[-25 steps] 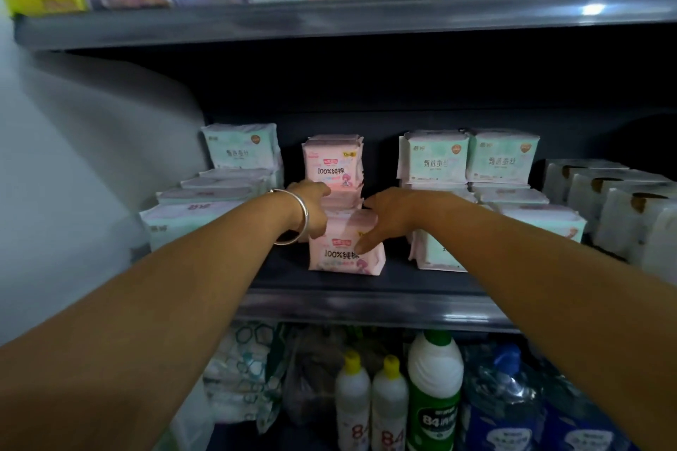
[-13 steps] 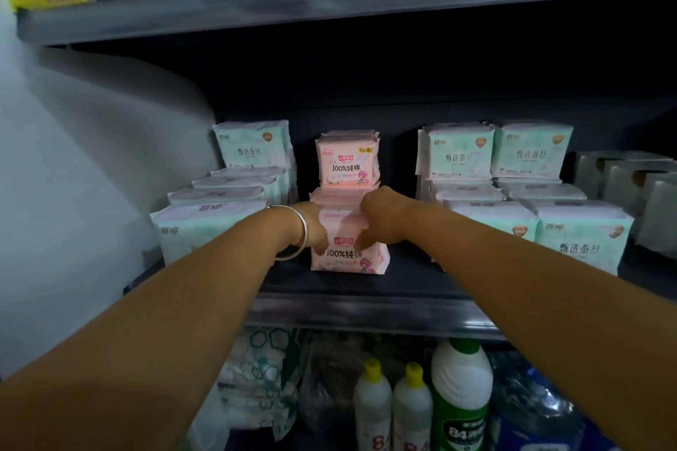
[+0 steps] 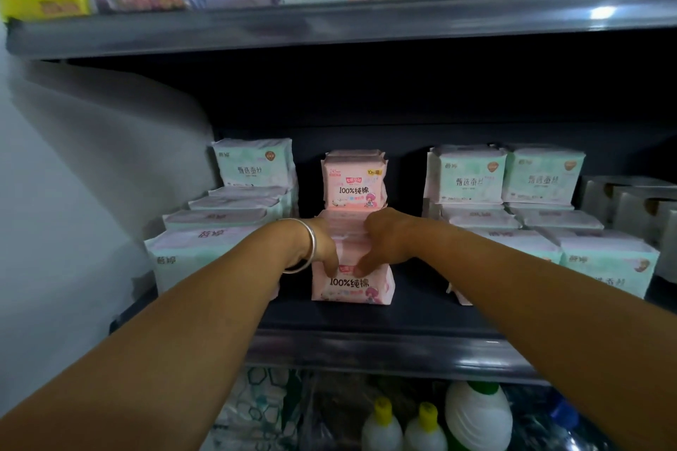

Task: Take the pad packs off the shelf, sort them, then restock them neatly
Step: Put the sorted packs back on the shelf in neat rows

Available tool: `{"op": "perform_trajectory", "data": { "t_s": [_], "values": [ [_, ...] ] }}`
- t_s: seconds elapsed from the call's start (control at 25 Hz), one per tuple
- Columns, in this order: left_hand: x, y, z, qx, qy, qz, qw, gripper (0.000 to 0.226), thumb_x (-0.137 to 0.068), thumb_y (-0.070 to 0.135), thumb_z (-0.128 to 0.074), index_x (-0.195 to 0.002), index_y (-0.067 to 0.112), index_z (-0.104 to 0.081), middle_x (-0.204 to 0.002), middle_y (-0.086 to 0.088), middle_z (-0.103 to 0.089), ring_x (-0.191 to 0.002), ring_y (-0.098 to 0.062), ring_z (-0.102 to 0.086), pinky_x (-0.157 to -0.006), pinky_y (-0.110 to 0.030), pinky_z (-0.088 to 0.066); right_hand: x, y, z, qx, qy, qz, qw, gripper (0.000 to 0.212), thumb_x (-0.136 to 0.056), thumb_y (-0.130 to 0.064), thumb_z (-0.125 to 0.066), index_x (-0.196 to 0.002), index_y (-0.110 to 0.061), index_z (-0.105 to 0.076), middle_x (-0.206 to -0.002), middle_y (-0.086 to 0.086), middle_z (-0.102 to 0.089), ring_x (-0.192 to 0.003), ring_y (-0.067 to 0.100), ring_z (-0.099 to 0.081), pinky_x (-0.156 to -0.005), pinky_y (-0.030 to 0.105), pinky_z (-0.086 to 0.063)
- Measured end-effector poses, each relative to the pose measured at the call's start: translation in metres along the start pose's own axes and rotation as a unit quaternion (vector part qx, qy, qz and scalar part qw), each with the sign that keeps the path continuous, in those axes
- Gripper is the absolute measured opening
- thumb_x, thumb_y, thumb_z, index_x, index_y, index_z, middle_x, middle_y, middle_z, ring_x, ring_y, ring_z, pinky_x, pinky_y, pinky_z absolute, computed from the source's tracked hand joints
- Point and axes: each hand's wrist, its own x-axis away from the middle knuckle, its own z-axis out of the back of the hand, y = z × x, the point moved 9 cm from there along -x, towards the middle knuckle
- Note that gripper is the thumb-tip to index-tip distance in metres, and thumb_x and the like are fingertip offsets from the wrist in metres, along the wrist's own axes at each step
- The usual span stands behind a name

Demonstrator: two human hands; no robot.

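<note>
A row of pink pad packs runs front to back down the middle of the dark shelf (image 3: 366, 322). The front pink pack (image 3: 351, 286) stands upright near the shelf's edge. My left hand (image 3: 324, 247), a silver bangle on its wrist, grips the left side of the pink row with its fingertips over the front pack's top. My right hand (image 3: 383, 242) grips the right side the same way. A further pink pack (image 3: 354, 185) stands higher at the back. Mint-green pad packs (image 3: 219, 227) are lined up on the left, and more green packs (image 3: 549, 231) fill two rows on the right.
A grey shelf (image 3: 329, 26) above carries detergent and soap packs. Below the working shelf stand white bottles with yellow caps (image 3: 403, 428) and a larger green-capped bottle (image 3: 478, 414). White boxes (image 3: 637, 201) sit at the far right. A pale wall (image 3: 73, 194) closes the left side.
Both hands have closed in from the sides onto the pink row and squeezed the packs together. The front pink pack now stands straighter. The view has tilted slightly.
</note>
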Motion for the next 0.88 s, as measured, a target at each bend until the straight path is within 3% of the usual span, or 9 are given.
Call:
{"op": "perform_trajectory", "data": {
  "t_s": [0.24, 0.44, 0.64, 0.76, 0.88],
  "values": [
    [0.0, 0.006, -0.001, -0.035, -0.017, -0.005, 0.999, 0.066, -0.072, 0.009, -0.076, -0.131, 0.008, -0.045, -0.128, -0.008, -0.052, -0.117, -0.028, -0.051, -0.101, -0.04, -0.045, -0.002, 0.001, -0.001, 0.008, -0.01, -0.004, 1.0, 0.063, -0.076, -0.038, -0.076, -0.125, -0.005, -0.051, -0.123, 0.009, -0.054, -0.11, 0.023, -0.054, -0.094, 0.032, -0.049],
    [0.014, 0.011, 0.009, -0.086, -0.003, -0.034, 0.996, 0.065, -0.077, 0.005, -0.069, -0.135, 0.007, -0.042, -0.132, -0.01, -0.05, -0.117, -0.029, -0.052, -0.1, -0.04, -0.047, -0.001, -0.003, -0.001, 0.021, -0.032, -0.019, 0.999, 0.064, -0.077, -0.049, -0.071, -0.121, -0.006, -0.054, -0.119, 0.008, -0.056, -0.101, 0.02, -0.054, -0.084, 0.028, -0.048],
    [0.029, -0.009, 0.053, -0.114, 0.064, -0.049, 0.99, 0.054, -0.08, 0.002, -0.055, -0.132, 0.008, -0.042, -0.131, -0.012, -0.049, -0.112, -0.027, -0.052, -0.087, -0.031, -0.047, 0.0, -0.042, 0.027, -0.006, 0.051, 0.012, 0.999, 0.064, -0.082, -0.048, -0.066, -0.127, -0.004, -0.051, -0.127, 0.012, -0.054, -0.116, 0.025, -0.051, -0.093, 0.031, -0.045],
    [0.049, -0.035, 0.071, -0.086, 0.086, -0.04, 0.992, 0.06, -0.084, -0.004, -0.048, -0.141, 0.007, -0.034, -0.144, -0.012, -0.04, -0.13, -0.027, -0.041, -0.104, -0.031, -0.039, 0.0, -0.08, 0.029, -0.005, 0.067, 0.052, 0.996, 0.059, -0.085, -0.038, -0.068, -0.13, -0.004, -0.052, -0.129, 0.012, -0.054, -0.12, 0.027, -0.051, -0.096, 0.032, -0.045],
    [0.066, -0.061, 0.086, -0.072, 0.11, -0.028, 0.991, 0.071, -0.083, -0.006, -0.049, -0.147, 0.013, -0.024, -0.151, -0.007, -0.031, -0.136, -0.024, -0.035, -0.109, -0.033, -0.036, -0.006, -0.112, 0.022, -0.022, 0.063, 0.086, 0.994, 0.055, -0.081, -0.036, -0.071, -0.124, -0.006, -0.055, -0.123, 0.011, -0.056, -0.113, 0.025, -0.054, -0.083, 0.027, -0.045]
  ]
}}
